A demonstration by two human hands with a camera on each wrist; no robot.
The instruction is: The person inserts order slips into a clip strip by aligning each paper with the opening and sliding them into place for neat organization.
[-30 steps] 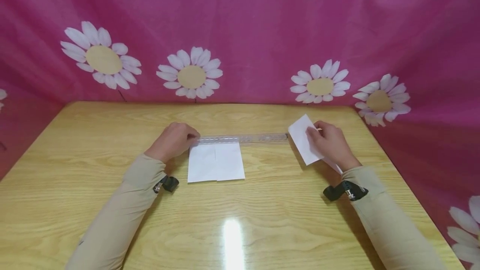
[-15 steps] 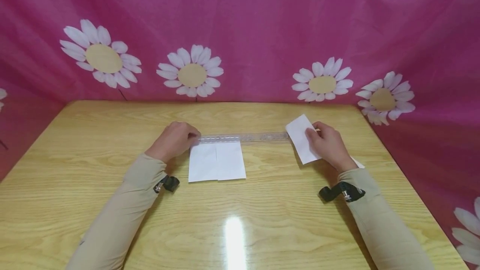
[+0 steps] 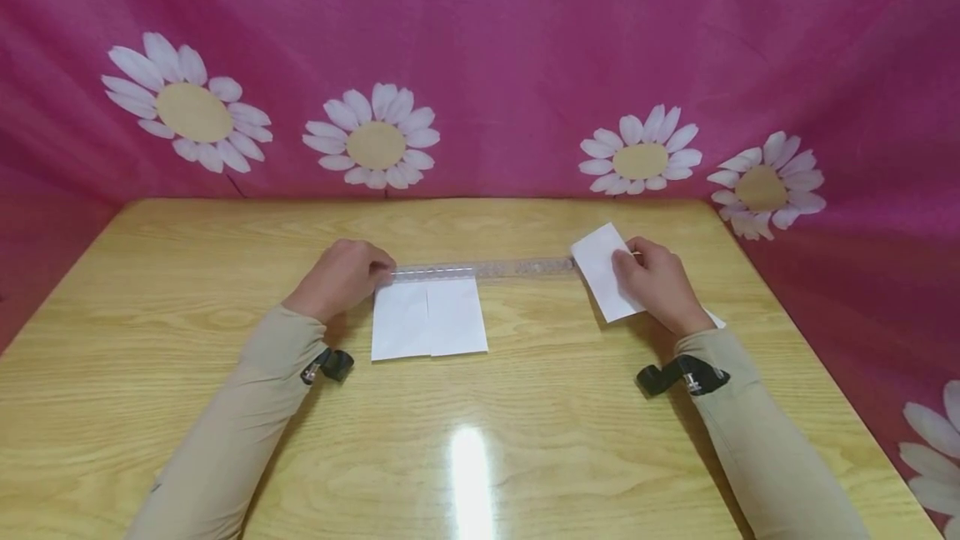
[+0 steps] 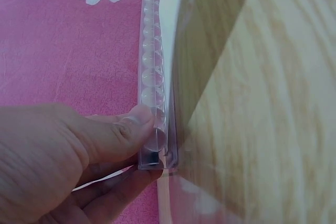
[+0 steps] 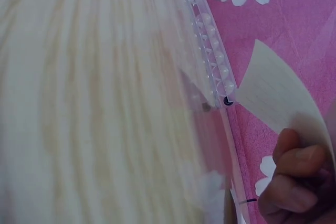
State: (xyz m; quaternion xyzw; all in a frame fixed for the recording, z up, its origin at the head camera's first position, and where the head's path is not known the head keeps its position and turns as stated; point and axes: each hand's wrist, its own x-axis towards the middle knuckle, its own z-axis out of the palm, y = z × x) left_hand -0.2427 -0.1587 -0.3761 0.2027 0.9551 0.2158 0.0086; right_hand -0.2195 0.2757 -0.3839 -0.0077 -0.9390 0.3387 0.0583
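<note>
My left hand (image 3: 341, 277) pinches the left end of a clear plastic ruler-like strip (image 3: 517, 268), thumb on top and fingers beneath. In the left wrist view a row of round shapes runs along the strip (image 4: 152, 72). Two white paper pieces (image 3: 427, 319) lie side by side on the table, with their far edges at the strip. My right hand (image 3: 656, 283) pinches a white piece of paper (image 3: 602, 273) between thumb and fingers, tilted above the table near the strip's right end. A second white corner (image 3: 715, 320) shows behind the right wrist.
The wood-grain table (image 3: 450, 457) ends at the back against a pink curtain (image 3: 510, 65) with white flowers. The curtain also hangs at both sides. A black band with a small camera (image 3: 682, 377) sits on each wrist.
The right hand has shifted slightly left, and the white corner below it now shows beyond the wrist, farther right. The left hand keeps its hold; the strip and flat papers look unmoved.
</note>
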